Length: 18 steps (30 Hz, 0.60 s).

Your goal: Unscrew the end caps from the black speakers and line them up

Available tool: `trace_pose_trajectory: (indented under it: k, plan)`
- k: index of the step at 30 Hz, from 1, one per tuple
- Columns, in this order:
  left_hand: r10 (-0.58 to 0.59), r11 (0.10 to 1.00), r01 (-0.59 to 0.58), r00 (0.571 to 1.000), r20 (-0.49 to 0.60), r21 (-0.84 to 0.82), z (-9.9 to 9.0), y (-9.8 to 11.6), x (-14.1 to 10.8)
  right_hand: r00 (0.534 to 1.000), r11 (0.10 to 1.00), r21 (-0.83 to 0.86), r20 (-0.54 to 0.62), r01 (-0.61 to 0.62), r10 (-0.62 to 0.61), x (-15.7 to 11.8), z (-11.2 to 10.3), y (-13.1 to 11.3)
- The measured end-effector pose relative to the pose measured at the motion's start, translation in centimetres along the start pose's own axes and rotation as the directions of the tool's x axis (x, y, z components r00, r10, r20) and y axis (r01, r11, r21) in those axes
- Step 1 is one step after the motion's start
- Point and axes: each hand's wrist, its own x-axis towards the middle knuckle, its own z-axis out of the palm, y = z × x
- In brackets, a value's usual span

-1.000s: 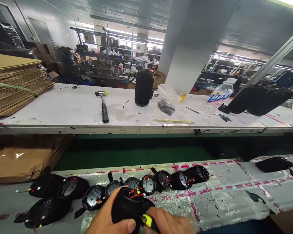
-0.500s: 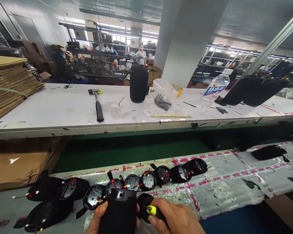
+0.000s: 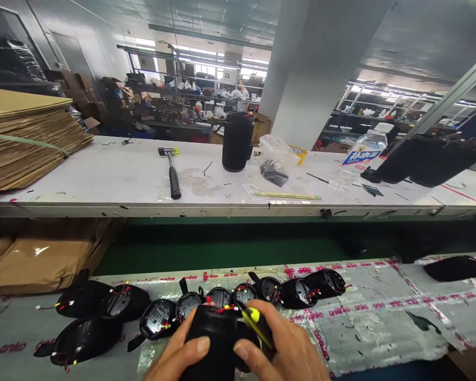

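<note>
My left hand [image 3: 178, 352] is closed around a black rounded speaker housing [image 3: 214, 338], its thumb across the near side. Short red and yellow wires show at the housing's top. In my right hand [image 3: 289, 346] is a black-and-yellow handled tool [image 3: 254, 315]; its exact kind is not clear. The right thumb lies by the housing's right side. Just beyond my hands, a row of similar black housings [image 3: 157, 318] lies on the plastic-covered surface [image 3: 365, 328], with their open ends and wires showing.
On the white shelf [image 3: 135, 180] are a mallet [image 3: 174, 177], an upright black speaker [image 3: 237, 143], a plastic bag [image 3: 276, 159] and a water bottle [image 3: 365, 151]. Stacked cardboard [image 3: 24, 143] is at the left. One more black piece [image 3: 456, 269] lies far right. A person stands in the background.
The housing has tilted, so wires now show at its top. My left thumb has moved onto its near side, and my right hand has shifted slightly up. The view has turned a little left.
</note>
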Motion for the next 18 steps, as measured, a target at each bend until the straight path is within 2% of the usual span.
trace_pose_trajectory:
  k: [3,6,9,12,15,18]
  plan:
    - [0.06,0.984,-0.073,0.995,0.084,0.165,1.0,-0.2,-0.4,0.979,0.964,0.175,0.0,-0.199,0.202,-0.3,1.3,0.7]
    - [0.117,0.949,-0.13,0.991,0.063,0.287,1.9,-0.3,-1.1,0.943,0.865,0.38,0.078,-0.328,0.323,-0.4,2.6,1.6]
    - [0.156,0.937,-0.143,0.988,-0.018,0.319,1.6,-0.7,-1.1,0.912,0.656,0.636,0.248,-0.407,0.326,-0.4,3.3,2.4]
    - [0.223,0.941,-0.175,0.965,-0.141,0.29,0.1,-2.1,-0.1,0.881,0.466,0.752,0.351,-0.467,0.317,-0.5,3.6,2.8]
    - [0.317,0.936,-0.255,0.911,-0.264,0.243,-1.1,-3.8,1.5,0.87,0.39,0.787,0.365,-0.478,0.33,-0.7,3.9,2.7]
    - [0.305,0.952,-0.279,0.909,-0.284,0.129,-0.7,-5.0,2.8,0.87,0.339,0.81,0.383,-0.479,0.311,-0.6,4.2,2.4]
